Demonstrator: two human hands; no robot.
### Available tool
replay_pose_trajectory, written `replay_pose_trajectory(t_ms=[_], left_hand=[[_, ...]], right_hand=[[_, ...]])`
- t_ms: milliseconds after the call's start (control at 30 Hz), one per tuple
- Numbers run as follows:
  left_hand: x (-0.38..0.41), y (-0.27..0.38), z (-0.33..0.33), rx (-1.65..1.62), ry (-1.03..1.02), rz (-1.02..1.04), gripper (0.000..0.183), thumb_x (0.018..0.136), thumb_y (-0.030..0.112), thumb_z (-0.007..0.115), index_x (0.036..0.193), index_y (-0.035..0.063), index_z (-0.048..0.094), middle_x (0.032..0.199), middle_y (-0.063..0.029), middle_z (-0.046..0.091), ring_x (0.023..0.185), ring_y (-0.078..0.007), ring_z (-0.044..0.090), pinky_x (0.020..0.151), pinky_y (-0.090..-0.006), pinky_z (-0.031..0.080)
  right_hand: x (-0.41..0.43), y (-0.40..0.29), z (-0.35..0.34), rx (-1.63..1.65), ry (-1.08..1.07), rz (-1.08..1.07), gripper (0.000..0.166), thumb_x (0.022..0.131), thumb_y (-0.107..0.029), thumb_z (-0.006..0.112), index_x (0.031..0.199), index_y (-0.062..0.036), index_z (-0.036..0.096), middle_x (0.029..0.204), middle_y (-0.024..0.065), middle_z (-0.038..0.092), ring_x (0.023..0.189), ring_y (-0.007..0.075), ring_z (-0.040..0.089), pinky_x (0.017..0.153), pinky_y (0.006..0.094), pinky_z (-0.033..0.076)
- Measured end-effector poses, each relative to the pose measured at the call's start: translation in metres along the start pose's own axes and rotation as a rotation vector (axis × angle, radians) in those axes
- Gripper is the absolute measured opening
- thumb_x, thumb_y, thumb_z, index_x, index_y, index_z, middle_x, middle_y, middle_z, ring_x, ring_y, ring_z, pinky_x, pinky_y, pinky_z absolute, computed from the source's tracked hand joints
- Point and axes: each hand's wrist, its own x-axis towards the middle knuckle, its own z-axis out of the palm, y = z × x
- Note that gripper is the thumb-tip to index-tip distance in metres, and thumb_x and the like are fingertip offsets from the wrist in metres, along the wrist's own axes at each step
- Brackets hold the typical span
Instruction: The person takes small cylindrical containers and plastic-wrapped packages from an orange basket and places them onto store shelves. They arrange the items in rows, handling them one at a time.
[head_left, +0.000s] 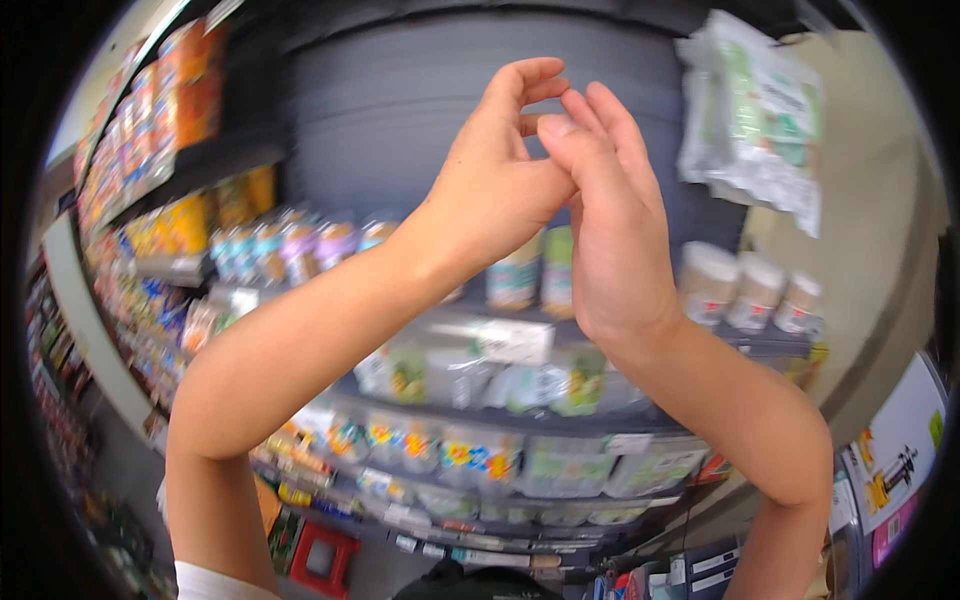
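Observation:
Both arms are raised before store shelving, and the hands meet near the upper middle of the view. My left hand (499, 172) has its fingers bent and spread a little, with nothing in it. Against it rests my right hand (619, 195), its thumb and palm side touching the left hand near the thumb; it is empty too. Behind the hands are a dark back panel (375, 112) and a shelf with clear containers (514, 277) that have coloured labels.
White-lidded containers (709, 281) stand at right below hanging plastic packs (772, 112). Orange packages (187, 82) fill the upper left shelf. Lower down are packs of multicoloured items (476, 454), a red stool-like object (322, 559) on the floor and a printed box (896, 450) at lower right.

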Motion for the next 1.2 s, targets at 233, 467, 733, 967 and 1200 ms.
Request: replay_pose_trajectory(t_ms=[233,467,733,967,1200], left_hand=[[-0.143,0.024,-0.175,0.012,0.337,-0.254,0.050,0.084,0.012,0.061,0.128,0.0013,0.040,0.121,-0.0116,0.052,0.099,-0.0152,0.055,0.083,-0.0284,0.047],[-0.346,0.059,-0.370,0.205,0.942,-0.596,0.045,0.084,0.012,0.061,0.125,0.0073,0.043,0.117,-0.0077,0.055,0.100,-0.0167,0.057,0.081,-0.0325,0.047],[-0.641,0.075,-0.484,0.326,1.585,-0.914,0.053,0.077,0.007,0.061,0.125,0.0069,0.038,0.115,-0.0068,0.050,0.097,-0.0164,0.053,0.074,-0.0307,0.048],[-0.762,0.092,-0.501,0.382,1.765,-1.028,0.063,0.075,0.004,0.067,0.129,0.0067,0.033,0.122,-0.0094,0.042,0.108,-0.0181,0.046,0.086,-0.0278,0.044],[-0.802,0.094,-0.508,0.603,1.770,-1.059,0.059,0.073,-0.003,0.066,0.124,0.0042,0.036,0.117,-0.0083,0.043,0.099,-0.0158,0.048,0.088,-0.0278,0.045]], right_hand=[[-0.081,0.090,0.157,0.383,-0.288,0.396,0.068,0.085,-0.013,0.060,0.136,0.0075,0.019,0.128,0.0160,0.040,0.114,0.0191,0.045,0.095,0.0316,0.039],[-0.184,0.197,0.326,0.589,-0.402,0.981,0.081,0.083,-0.018,0.064,0.142,0.0021,0.013,0.143,0.0203,0.028,0.131,0.0271,0.031,0.109,0.0406,0.024],[-0.349,0.359,0.455,0.535,-0.413,1.557,0.090,0.080,-0.007,0.067,0.144,-0.0030,0.005,0.132,0.0183,0.040,0.120,0.0294,0.045,0.102,0.0428,0.036],[-0.436,0.432,0.527,0.496,-0.571,1.779,0.086,0.078,-0.003,0.068,0.143,-0.0004,0.011,0.137,0.0211,0.036,0.119,0.0237,0.046,0.102,0.0366,0.036],[-0.493,0.458,0.560,0.336,-0.990,1.666,0.062,0.080,0.001,0.064,0.134,0.0014,0.033,0.131,0.0175,0.044,0.115,0.0218,0.050,0.095,0.0304,0.043]])
